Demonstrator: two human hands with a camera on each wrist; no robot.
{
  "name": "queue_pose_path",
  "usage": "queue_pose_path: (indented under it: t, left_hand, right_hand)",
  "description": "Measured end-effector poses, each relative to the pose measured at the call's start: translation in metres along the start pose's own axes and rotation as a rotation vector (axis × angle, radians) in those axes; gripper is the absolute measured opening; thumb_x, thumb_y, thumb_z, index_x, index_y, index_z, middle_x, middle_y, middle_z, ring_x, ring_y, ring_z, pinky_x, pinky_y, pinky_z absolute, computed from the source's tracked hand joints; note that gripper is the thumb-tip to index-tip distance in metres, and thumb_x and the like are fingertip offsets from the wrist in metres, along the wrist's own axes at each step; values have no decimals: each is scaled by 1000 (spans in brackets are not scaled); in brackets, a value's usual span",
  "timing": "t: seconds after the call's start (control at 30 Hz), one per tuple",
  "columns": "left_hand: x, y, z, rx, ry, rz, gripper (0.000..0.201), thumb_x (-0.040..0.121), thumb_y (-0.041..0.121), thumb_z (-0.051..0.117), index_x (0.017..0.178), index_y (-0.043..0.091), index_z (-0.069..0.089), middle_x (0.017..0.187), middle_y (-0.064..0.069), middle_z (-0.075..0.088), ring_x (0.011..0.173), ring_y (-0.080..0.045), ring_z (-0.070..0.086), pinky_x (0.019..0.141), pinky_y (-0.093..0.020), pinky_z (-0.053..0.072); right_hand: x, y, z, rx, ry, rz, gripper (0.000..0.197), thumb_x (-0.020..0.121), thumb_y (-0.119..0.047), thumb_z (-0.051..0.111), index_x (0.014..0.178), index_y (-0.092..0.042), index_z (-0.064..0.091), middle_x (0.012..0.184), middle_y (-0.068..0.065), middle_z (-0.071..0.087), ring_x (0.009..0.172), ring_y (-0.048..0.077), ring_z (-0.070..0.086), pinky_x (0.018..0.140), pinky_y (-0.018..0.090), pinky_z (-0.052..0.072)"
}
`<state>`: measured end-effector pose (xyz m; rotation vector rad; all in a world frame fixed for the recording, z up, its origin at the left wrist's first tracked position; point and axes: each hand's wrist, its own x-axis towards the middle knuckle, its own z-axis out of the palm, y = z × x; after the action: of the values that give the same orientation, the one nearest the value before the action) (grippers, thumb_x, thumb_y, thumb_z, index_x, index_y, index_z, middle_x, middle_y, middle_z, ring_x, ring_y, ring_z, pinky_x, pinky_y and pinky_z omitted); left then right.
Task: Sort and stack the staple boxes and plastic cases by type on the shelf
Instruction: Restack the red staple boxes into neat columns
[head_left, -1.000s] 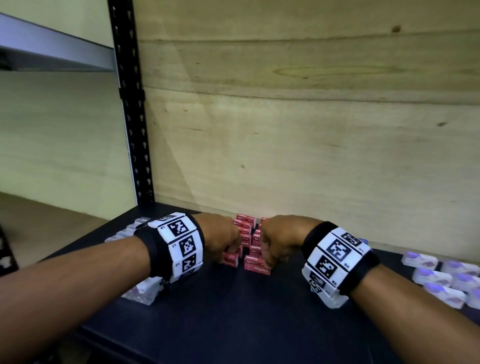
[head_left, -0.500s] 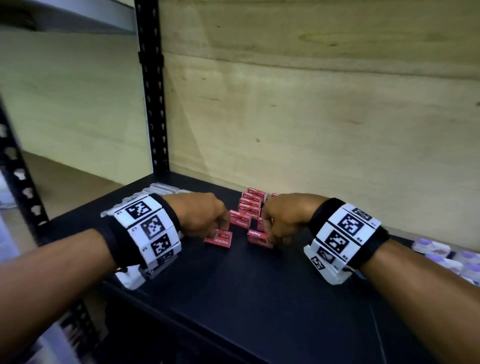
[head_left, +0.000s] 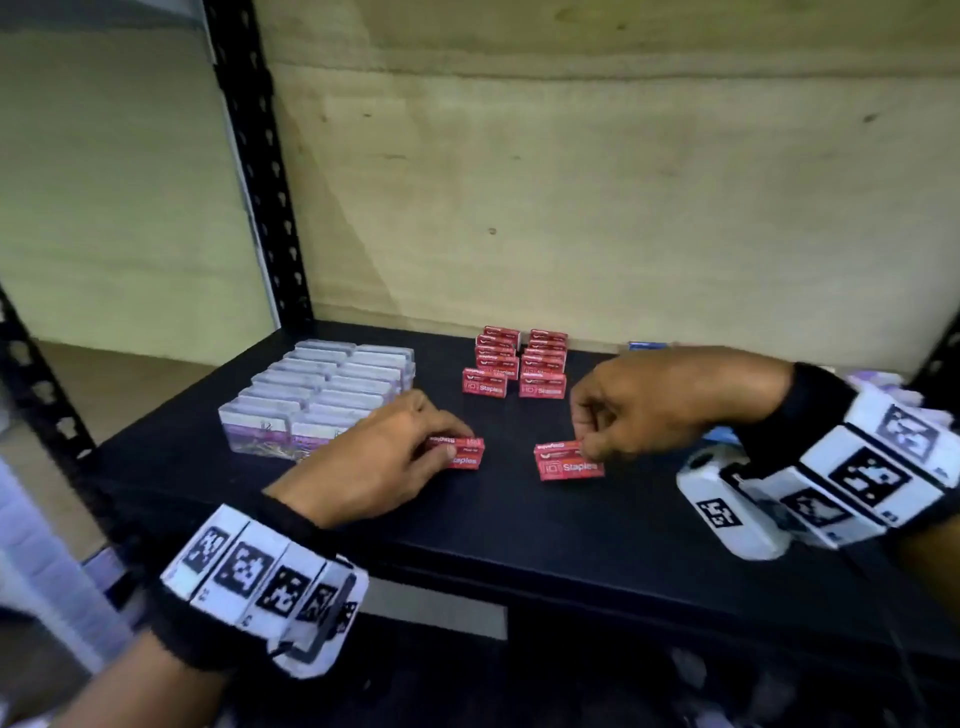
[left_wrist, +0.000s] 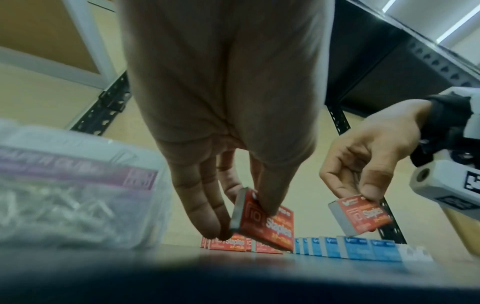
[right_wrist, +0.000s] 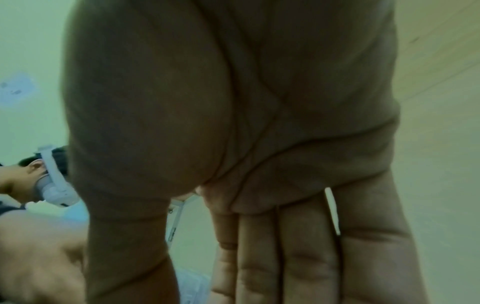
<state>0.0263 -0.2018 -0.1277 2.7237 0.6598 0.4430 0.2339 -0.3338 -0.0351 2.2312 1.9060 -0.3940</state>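
Each hand holds one red staple box above the black shelf (head_left: 519, 525). My left hand (head_left: 400, 457) pinches a red staple box (head_left: 465, 454) between thumb and fingers; the left wrist view shows that box (left_wrist: 267, 222) tilted, just off the surface. My right hand (head_left: 623, 410) pinches a second red staple box (head_left: 569, 461) by its top edge, lifted and tilted (left_wrist: 361, 214). Two rows of red staple boxes (head_left: 519, 364) stand behind them near the back wall. Clear plastic cases (head_left: 317, 395) are stacked in a block at the left. The right wrist view shows only my palm (right_wrist: 233, 123).
Blue staple boxes (left_wrist: 348, 250) line the shelf to the right of the red rows. Black perforated uprights (head_left: 260, 171) stand at the shelf's back left and front left. A plywood back wall (head_left: 623, 208) closes the rear. Bare shelf lies in front of the hands.
Both hands have pulled back from the red rows toward the front, each carrying off one red staple box. The head view has drawn back and shows more of the shelf.
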Motion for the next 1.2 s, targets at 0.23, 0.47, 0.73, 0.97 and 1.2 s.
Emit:
queue_pose_path:
  t: [0.23, 0.47, 0.73, 0.97, 1.2]
  left_hand:
    - [-4, 3, 23, -191, 68, 107, 25, 95, 36, 57, 119, 40, 63, 93, 11, 48, 88, 0, 50, 77, -13, 36]
    - [-4, 7, 36, -426, -3, 157, 24, 92, 34, 62, 115, 39, 67, 100, 11, 56, 99, -4, 57, 92, -19, 42]
    - [-10, -1, 38, -624, 56, 85, 28, 90, 18, 67, 111, 36, 67, 105, 11, 59, 104, -5, 60, 100, -26, 44]
    - [-12, 1, 36, -628, 66, 50, 23, 89, 18, 68, 104, 35, 68, 106, 12, 60, 101, -5, 62, 97, -26, 46]
    - [-12, 3, 36, -634, 78, 17, 22, 88, 18, 69, 103, 35, 69, 106, 12, 61, 100, -6, 62, 98, -27, 47]
  right_hand:
    - [-35, -12, 33, 105, 156, 160, 11, 93, -41, 58, 96, -31, 63, 85, -16, 63, 78, 3, 58, 74, 25, 47]
    - [-37, -9, 80, 371, 399, 222, 11, 93, -42, 59, 95, -31, 61, 91, -13, 68, 87, 5, 63, 86, 32, 52]
    - [-24, -12, 124, 631, 644, 92, 8, 93, -40, 62, 95, -32, 63, 92, -13, 68, 67, 2, 54, 66, 20, 44]
    - [-21, -16, 138, 622, 755, 73, 6, 94, -35, 62, 97, -30, 64, 85, -14, 61, 66, -1, 52, 62, 11, 39]
    - [-21, -14, 139, 606, 756, 74, 8, 93, -38, 63, 97, -32, 65, 85, -12, 63, 67, 2, 53, 61, 13, 40]
